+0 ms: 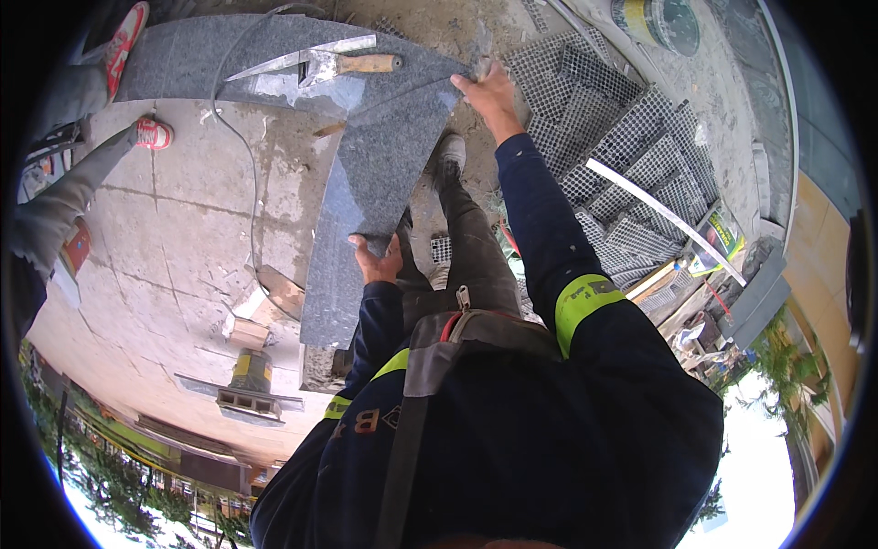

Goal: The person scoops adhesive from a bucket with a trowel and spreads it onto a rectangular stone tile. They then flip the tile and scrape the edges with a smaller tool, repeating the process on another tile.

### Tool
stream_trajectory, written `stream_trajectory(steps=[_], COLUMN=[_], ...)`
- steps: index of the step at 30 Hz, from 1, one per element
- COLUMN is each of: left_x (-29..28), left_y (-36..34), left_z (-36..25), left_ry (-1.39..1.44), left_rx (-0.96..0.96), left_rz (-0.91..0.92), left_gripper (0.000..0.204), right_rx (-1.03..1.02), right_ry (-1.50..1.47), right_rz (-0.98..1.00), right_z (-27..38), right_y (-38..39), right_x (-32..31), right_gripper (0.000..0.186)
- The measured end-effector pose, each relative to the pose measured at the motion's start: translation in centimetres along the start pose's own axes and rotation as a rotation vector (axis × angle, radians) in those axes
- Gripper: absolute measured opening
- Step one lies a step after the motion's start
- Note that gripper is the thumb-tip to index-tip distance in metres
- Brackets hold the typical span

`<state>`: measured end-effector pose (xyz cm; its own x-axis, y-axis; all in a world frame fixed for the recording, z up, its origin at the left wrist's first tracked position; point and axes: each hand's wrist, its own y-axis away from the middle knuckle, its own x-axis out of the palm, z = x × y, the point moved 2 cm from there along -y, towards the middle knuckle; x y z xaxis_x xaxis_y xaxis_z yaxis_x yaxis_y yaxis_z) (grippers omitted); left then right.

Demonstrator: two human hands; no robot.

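A long grey stone slab point(389, 169) runs from just in front of me toward the far side. My left hand point(377, 259) grips its right edge near me, thumb on top and the other fingers partly hidden. At the slab's far right corner my right hand point(492, 99) holds the edge, arm stretched out and thumb lying on the surface. A trowel point(366, 63) with a wooden handle lies beyond the slab on grey stone paving point(183, 55), beside a thin pointed metal strip point(352, 44).
Stacked black plastic grid panels point(604, 128) and a white strip point(663, 206) lie at right, near a bucket point(672, 23). A cable point(249, 156) crosses the concrete floor point(192, 201) at left. Another person's red shoes point(154, 134) stand there. A yellow-banded bucket point(251, 371) sits at lower left.
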<state>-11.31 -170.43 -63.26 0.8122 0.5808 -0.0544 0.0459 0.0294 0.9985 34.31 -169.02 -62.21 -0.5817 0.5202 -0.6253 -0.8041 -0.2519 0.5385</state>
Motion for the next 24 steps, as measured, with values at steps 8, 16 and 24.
stream_trajectory(steps=[8,16,24], left_x=[-1.3,-1.0,-2.5], left_y=[-1.2,-1.4,-2.6], left_z=[-0.6,0.1,-0.9], left_ry=[0.019,0.070,0.093], left_rx=[-0.008,-0.046,-0.099], left_rz=[-0.063,-0.044,0.008], left_gripper=[0.081,0.092,0.111], right_rx=[0.055,0.140,0.020], right_ry=[0.018,-0.087,-0.106], right_rz=[0.066,0.077,0.050], right_z=[1.8,3.2,2.0], right_y=[0.5,1.4,0.9], right_x=[-0.4,-0.7,0.3], right_gripper=[0.088,0.069,0.080])
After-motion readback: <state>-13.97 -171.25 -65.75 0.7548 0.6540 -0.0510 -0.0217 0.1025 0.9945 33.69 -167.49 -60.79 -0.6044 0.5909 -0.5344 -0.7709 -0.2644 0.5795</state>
